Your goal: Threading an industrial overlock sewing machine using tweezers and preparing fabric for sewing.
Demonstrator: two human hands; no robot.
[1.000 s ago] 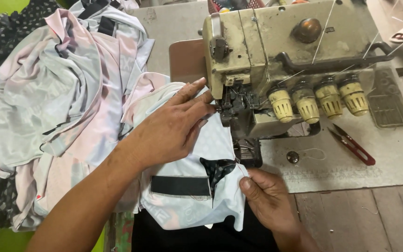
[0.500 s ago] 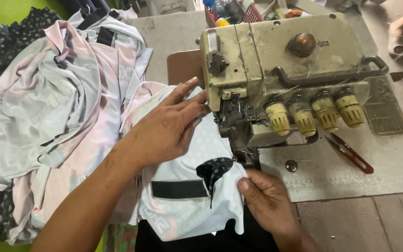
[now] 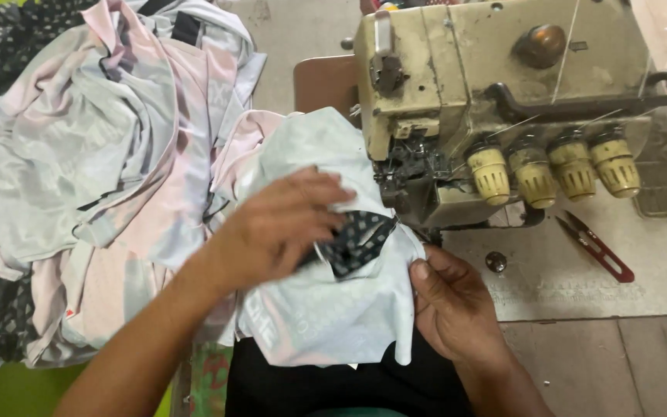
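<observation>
Two hands on white garment piece, just before sewing machine. Needle area hidden among dark machine parts, hard to make out. Left hand curled, fingers pinching black dotted patch atop white cloth. Right hand grips cloth edge, thumb on top. Four yellow knobs beyond right hand. One red snips on tabletop, right. Garment heap left of left hand.

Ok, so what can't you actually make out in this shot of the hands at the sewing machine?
Head view only:
- Needle area of the sewing machine: dark and cluttered, too small to tell whether the white garment sits under the foot.
- Left hand: its fingertips curl onto the black patterned piece, so the grip is hidden.
- Right hand: fingers tucked beneath the garment's edge.
- Fabric pile: cut off by the left edge.
- Red snips: blades too small to judge.
</observation>
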